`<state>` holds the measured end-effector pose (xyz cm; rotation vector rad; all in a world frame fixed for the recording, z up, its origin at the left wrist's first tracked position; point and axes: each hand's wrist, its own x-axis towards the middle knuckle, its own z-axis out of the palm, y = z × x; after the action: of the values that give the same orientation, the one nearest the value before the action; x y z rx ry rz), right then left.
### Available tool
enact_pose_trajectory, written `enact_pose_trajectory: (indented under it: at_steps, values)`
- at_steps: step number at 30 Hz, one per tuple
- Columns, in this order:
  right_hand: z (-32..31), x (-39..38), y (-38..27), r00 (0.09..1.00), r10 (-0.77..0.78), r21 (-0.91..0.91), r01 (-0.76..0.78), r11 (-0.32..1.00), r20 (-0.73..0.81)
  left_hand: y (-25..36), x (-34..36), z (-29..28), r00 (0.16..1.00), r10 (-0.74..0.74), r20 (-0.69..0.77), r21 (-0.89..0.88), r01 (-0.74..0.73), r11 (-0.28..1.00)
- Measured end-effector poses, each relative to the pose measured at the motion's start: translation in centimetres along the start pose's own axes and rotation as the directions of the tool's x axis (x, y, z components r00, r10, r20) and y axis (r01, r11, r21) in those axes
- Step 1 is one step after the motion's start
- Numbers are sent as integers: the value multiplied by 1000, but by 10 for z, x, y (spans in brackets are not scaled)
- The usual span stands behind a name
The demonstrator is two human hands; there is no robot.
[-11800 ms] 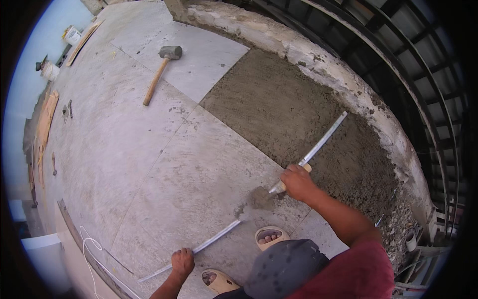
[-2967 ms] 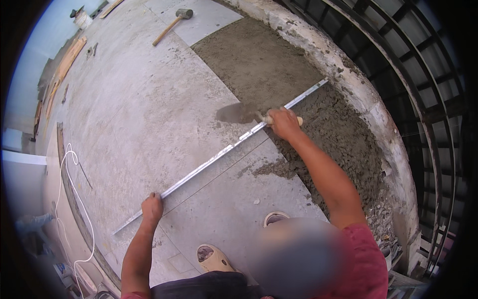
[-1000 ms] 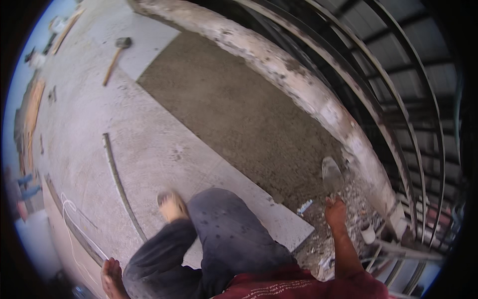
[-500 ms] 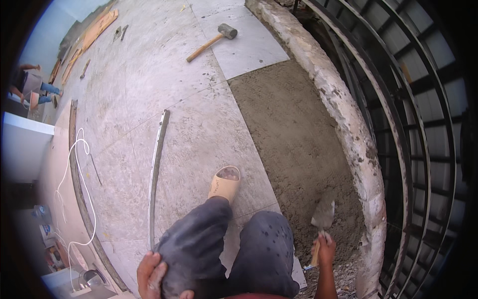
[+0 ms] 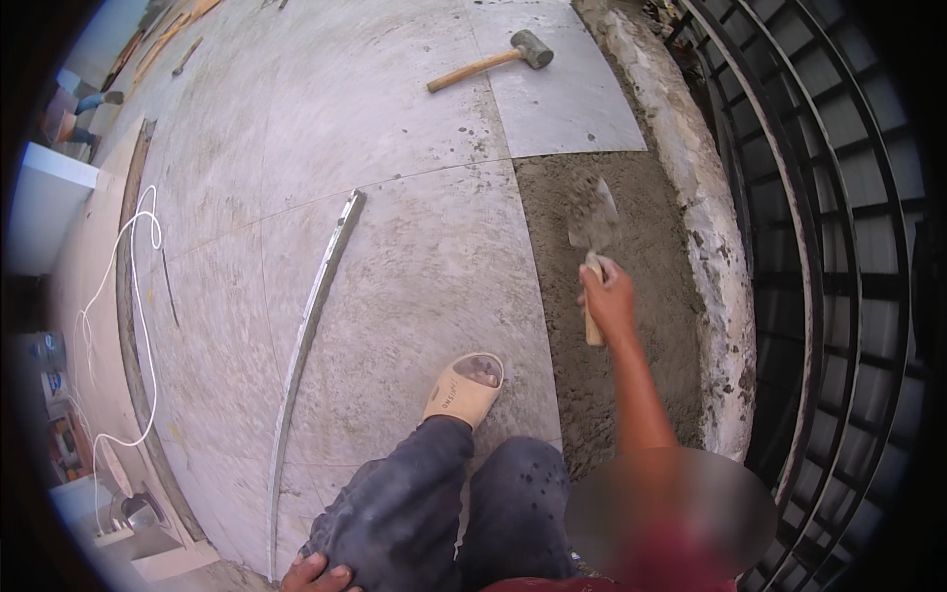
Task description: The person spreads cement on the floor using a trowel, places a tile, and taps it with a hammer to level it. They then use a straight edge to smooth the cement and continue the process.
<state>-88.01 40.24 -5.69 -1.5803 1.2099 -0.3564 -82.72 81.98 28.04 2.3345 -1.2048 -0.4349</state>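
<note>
My right hand (image 5: 609, 296) is closed round the wooden handle of a trowel (image 5: 594, 222), its blade pointing away from me. A clump of wet mortar lies on the blade, just above the far part of the mortar bed (image 5: 659, 257). That grey strip runs between the laid floor tiles (image 5: 414, 266) and a rough low curb. My left hand (image 5: 318, 574) rests on my left leg at the lower edge, its fingers stretched out and holding nothing. The rest of that hand is cut off.
Beyond the mortar a mallet (image 5: 533, 49) lies across the tiles. To the left lies a long metal straightedge (image 5: 314, 316). The rough curb (image 5: 705, 247) and a black metal railing (image 5: 804, 227) bound the right side. A white cable (image 5: 148, 375) loops at the left; another person's legs (image 5: 94, 101) show far left.
My right hand has swung forward from beside my right knee to the far end of the mortar. The trowel now carries mortar. The view has shifted somewhat.
</note>
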Motion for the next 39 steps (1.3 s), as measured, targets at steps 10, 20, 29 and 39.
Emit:
enact_pose_trajectory:
  at_steps: [10,20,29,39]
  values:
    - [18,92,-7,982,-186,-495,149,856,-27,-4,21,-4,998,-63,16,-6,63,998]
    - [13,147,-39,967,-86,-609,218,763,238,0,49,-10,993,-46,111,-17,48,999]
    - [-34,88,12,911,110,-633,184,752,397,9,51,-4,993,-65,102,8,65,998]
    - [-3,82,-65,987,-39,-804,149,575,155,12,55,-4,990,-124,71,31,122,992]
